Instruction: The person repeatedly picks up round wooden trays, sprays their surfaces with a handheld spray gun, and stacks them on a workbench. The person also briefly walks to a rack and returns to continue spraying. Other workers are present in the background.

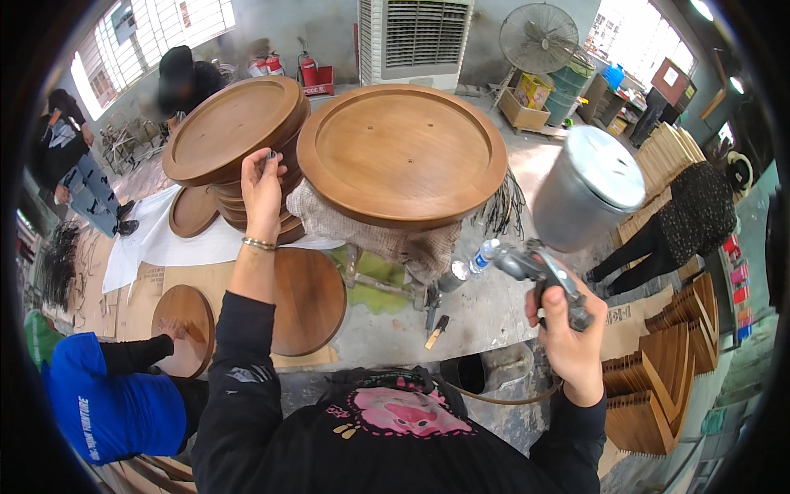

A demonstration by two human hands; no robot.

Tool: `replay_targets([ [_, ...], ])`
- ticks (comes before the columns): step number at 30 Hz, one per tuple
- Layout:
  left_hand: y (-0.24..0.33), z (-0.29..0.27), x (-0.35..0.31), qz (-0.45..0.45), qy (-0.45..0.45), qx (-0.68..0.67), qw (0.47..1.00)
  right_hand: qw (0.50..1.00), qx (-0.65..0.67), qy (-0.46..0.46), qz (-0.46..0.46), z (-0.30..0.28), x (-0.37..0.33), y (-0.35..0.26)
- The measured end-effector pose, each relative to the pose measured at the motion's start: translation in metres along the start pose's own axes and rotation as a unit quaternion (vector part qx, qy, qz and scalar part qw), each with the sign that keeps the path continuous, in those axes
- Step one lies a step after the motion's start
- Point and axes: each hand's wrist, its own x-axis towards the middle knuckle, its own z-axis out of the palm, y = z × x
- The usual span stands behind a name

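Note:
My right hand (572, 337) is wrapped round the handle of a spray gun (539, 272). A large silver cup (588, 189) with a lid sits on top of the gun, tilted. Left of the gun, a round wooden tray (403, 152) with a raised rim and several small holes lies on a burlap-covered support (411, 247). My left hand (263, 193) is raised between this tray and a stack of similar round trays (234, 128). Its fingers are loosely curled and apart, and nothing shows in them; whether they touch the stack I cannot tell.
A bottle (484, 255) and a brush (438, 332) are on the grey surface below the tray. A hose (510, 402) loops near my right wrist. At left, a person in blue (115, 403) touches a round board (185, 329). Curved wooden pieces (658, 379) stand at right.

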Motion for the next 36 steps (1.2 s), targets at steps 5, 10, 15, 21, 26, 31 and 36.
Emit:
replay_targets([
  [5, 0.031, 0.016, 0.015, 0.062, 0.103, -0.093, 0.988, 0.987, 0.02, -0.155, -0.038, 0.029, 0.021, -0.015],
  [10, 0.06, -0.005, 0.023, 0.126, 0.129, -0.056, 0.982, 0.978, 0.025, -0.192, -0.08, 0.036, 0.026, -0.031],
  [15, 0.06, -0.017, 0.023, 0.183, 0.115, -0.02, 0.976, 0.975, -0.065, -0.17, -0.125, 0.045, 0.04, -0.035],
  [21, 0.038, 0.001, 0.019, 0.079, 0.058, 0.029, 0.995, 0.967, 0.039, -0.209, -0.142, 0.051, 0.043, -0.031],
  [26, 0.008, -0.001, 0.025, 0.032, 0.012, 0.156, 0.987, 0.992, -0.047, -0.1, -0.061, -0.004, 0.023, -0.018],
  [31, -0.02, 0.031, 0.018, -0.027, -0.033, 0.222, 0.974, 0.993, -0.079, 0.092, -0.012, -0.068, -0.006, 0.012],
  [36, -0.028, 0.058, 0.02, -0.085, -0.011, 0.328, 0.941, 0.974, 0.021, 0.227, 0.012, -0.094, -0.039, 0.068],
])
